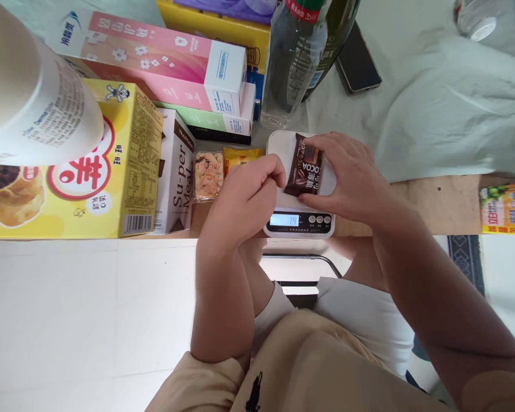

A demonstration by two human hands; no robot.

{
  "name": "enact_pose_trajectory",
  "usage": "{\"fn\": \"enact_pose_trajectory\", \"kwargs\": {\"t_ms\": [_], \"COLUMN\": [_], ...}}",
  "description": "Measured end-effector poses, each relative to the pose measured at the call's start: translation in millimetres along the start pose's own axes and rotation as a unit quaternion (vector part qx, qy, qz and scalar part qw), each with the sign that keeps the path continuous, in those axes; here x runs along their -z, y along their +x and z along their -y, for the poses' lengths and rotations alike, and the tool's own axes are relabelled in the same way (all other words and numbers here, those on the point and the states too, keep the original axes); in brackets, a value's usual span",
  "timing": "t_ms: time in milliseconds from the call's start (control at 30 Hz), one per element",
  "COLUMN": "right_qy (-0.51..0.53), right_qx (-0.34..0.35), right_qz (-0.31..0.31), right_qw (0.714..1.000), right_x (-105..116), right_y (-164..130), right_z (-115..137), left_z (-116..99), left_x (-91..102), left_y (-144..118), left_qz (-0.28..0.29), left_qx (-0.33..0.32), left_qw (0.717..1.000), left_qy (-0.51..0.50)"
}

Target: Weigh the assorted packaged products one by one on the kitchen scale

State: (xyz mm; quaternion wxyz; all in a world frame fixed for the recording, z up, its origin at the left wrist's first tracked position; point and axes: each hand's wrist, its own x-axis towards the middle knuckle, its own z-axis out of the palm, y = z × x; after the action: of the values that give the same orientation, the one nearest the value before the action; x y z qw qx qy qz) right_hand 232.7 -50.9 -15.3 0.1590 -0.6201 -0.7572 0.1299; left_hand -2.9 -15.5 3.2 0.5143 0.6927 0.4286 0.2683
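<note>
One white tub (pixel 34 97) looms at 10 o'clock, close to the camera; under it one yellow pastry box (pixel 107 171), then one white Su-per Meal box (pixel 178 171) just beside it. Behind, three flat boxes stacked: pink box (pixel 163 54) on top, green box (pixel 210 117) below it, a dark one under that, barely showing. Two small snack packets (pixel 208 174) sit side by side next to the Su-per Meal box, one pale, one orange. Left hand (pixel 244 197) is curled into a loose fist at the left edge of one white kitchen scale (pixel 300 220); cannot tell if it pinches anything. One brown cocoa packet (pixel 304 171) lies on the scale platform, dead centre of view. Right hand (pixel 356 180) rests at 3 o'clock of the packet, fingertips pinching its right edge. Two bottles (pixel 294 57) stand at 12 o'clock, one dark phone (pixel 358 60) just right of them, one white cloth (pixel 455 109) at 2 o'clock.
</note>
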Motion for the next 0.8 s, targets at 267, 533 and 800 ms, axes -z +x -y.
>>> {"fn": "enact_pose_trajectory", "kwargs": {"t_ms": [267,533,800], "right_qy": [0.004,0.040,0.009], "right_qx": [0.015,-0.023,-0.032], "right_qz": [-0.036,-0.113,-0.068], "right_qw": [0.999,0.993,0.997], "right_x": [-6,12,2], "right_y": [3,-55,-81], "right_z": [-1,-76,-89], "left_z": [4,4,2], "left_x": [-0.8,2.2,-3.0], "left_y": [0,-2,3], "left_qz": [-0.010,-0.014,-0.014], "left_qx": [0.004,0.012,0.023], "left_qw": [1.000,1.000,1.000], "left_qy": [-0.006,-0.012,-0.010]}}
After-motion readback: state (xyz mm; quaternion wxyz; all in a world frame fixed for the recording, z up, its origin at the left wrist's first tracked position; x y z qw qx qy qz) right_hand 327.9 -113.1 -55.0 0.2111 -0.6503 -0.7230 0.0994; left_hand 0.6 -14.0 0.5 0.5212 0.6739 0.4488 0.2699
